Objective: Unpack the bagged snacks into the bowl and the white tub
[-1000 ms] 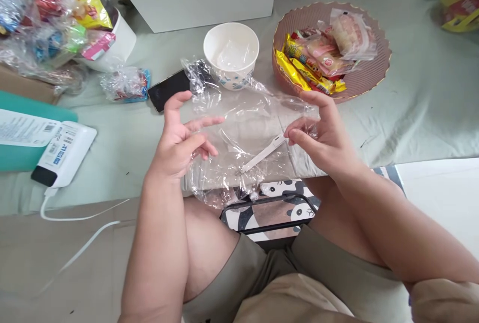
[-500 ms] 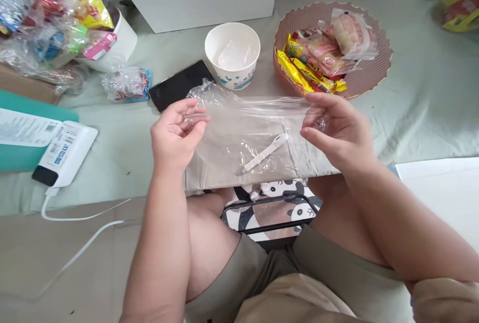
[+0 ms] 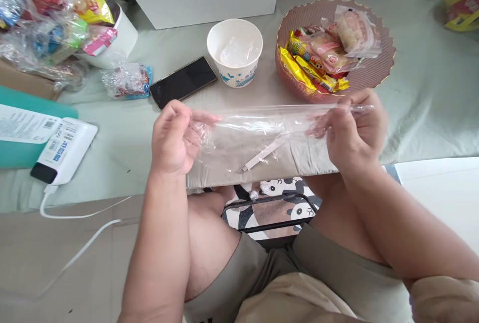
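Observation:
A sheet of clear plastic film (image 3: 258, 121) is stretched taut between my two hands above the cloth-covered bench. My left hand (image 3: 174, 136) grips its left end, with a few fingers behind the film. At the other end, my right hand (image 3: 355, 131) is closed on the film's edge, thumb pressed against the fingers. Under the film lies a white utility knife (image 3: 265, 153), slanted near the bench's front edge and seen through the plastic. Beyond the film stands a white paper bowl (image 3: 239, 74) with some clear plastic inside.
A pink ribbed bowl (image 3: 381, 66) holds several packaged snacks. Beside the paper bowl lies a black phone (image 3: 183, 82). Wrapped items fill a white tub (image 3: 127, 33) at left, near a small wrapped packet (image 3: 127, 81). A white power bank (image 3: 65, 151) with a cable rests against a teal container (image 3: 22, 156).
My hands have moved apart and closed tighter, the right one shifting right and slightly up. The film is now pulled taut and lifted, uncovering the phone's near corner.

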`<state>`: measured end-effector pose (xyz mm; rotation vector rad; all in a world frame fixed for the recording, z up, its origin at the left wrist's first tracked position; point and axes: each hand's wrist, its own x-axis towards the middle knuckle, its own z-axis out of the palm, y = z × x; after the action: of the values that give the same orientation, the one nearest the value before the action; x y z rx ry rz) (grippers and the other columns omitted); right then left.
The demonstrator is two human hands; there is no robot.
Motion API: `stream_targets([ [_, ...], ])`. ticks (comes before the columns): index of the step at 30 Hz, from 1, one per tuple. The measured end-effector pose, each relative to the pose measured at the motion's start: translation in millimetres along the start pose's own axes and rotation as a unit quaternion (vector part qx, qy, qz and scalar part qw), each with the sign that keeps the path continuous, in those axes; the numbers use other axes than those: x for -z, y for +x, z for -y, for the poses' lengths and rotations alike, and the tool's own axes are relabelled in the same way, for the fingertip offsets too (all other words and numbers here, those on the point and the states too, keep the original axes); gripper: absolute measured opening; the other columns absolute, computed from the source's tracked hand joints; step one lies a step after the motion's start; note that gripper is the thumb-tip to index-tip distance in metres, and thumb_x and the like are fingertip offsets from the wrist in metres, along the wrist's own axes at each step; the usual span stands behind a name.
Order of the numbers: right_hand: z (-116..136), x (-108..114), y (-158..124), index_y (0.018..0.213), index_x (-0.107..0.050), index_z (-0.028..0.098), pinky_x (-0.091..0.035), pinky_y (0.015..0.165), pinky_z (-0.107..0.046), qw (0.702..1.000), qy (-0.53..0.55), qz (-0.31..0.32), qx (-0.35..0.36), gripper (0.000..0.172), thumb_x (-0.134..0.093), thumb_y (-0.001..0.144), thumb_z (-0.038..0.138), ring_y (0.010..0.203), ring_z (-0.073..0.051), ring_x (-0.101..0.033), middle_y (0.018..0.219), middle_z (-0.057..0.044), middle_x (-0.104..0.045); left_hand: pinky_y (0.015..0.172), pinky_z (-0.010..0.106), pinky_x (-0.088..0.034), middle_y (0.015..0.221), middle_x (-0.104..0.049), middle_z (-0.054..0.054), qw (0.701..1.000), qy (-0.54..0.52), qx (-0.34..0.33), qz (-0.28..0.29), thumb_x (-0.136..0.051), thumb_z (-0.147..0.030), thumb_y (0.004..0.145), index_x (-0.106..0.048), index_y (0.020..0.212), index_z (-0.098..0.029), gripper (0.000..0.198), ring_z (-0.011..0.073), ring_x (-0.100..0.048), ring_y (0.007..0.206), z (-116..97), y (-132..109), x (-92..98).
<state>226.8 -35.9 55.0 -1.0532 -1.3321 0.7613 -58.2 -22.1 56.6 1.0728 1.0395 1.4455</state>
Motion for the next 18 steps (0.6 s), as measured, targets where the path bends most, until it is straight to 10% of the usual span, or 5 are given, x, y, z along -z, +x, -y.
stream_targets([
  [3, 0.0, 0.4, -1.1, 0.099, -0.050, 0.030, -0.026, 0.036, -0.029, 0.996, -0.033, 0.001, -0.084, 0.027, -0.071, 0.096, 0.048, 0.033, -0.012, -0.039, 0.048, 0.010, -0.045, 0.036, 0.023, -0.031, 0.057, -0.067, -0.006, 0.993, 0.086, 0.078, -0.030, -0.080, -0.054, 0.087, -0.054, 0.082, -0.024, 0.040, 0.0104, -0.054, 0.037, 3.5, 2.7, -3.4],
  [7, -2.9, 8.7, 4.9, 0.102, -0.061, 0.028, -0.043, 0.053, -0.032, 0.996, -0.081, -0.037, 0.023, 0.029, -0.077, 0.089, 0.047, 0.058, -0.015, -0.055, 0.072, 0.001, -0.058, 0.028, 0.022, -0.012, 0.041, -0.046, -0.011, 0.987, 0.117, 0.088, -0.071, -0.085, -0.056, 0.081, -0.049, 0.078, -0.026, 0.047, 0.0067, -0.032, 0.029, 0.7, 6.0, -3.0],
  [10, -1.0, 15.3, 8.4, 0.098, -0.070, 0.026, -0.052, 0.078, -0.039, 0.989, -0.035, -0.067, 0.128, 0.022, -0.075, 0.090, 0.045, 0.084, -0.021, -0.064, 0.091, -0.007, -0.065, 0.026, 0.022, -0.007, 0.039, -0.040, -0.013, 0.984, 0.063, 0.164, 0.019, -0.083, -0.062, 0.080, -0.048, 0.079, -0.026, 0.050, 0.0059, -0.020, 0.025, -9.7, 3.9, -2.8],
  [15, 7.9, -4.8, -1.2, 0.125, -0.064, 0.027, -0.055, 0.101, -0.042, 0.976, 0.066, 0.207, -0.026, 0.046, -0.076, 0.089, 0.052, 0.118, -0.025, -0.068, 0.124, -0.011, -0.070, 0.027, 0.020, -0.007, 0.037, -0.041, -0.010, 0.929, 0.044, 0.275, 0.244, -0.080, -0.068, 0.080, -0.048, 0.077, -0.026, 0.053, 0.0061, -0.020, 0.025, -18.8, -3.8, -17.5],
  [18, 12.1, -28.3, -10.3, 0.128, -0.058, 0.019, -0.055, 0.076, -0.031, 0.903, 0.036, 0.401, -0.153, 0.058, -0.079, 0.085, 0.051, 0.085, -0.018, -0.070, 0.093, -0.005, -0.073, 0.030, 0.020, -0.010, 0.040, -0.040, -0.009, 0.918, 0.040, 0.291, 0.267, -0.081, -0.065, 0.079, -0.050, 0.075, -0.024, 0.051, 0.0056, -0.022, 0.029, -13.6, -3.5, -28.2],
])
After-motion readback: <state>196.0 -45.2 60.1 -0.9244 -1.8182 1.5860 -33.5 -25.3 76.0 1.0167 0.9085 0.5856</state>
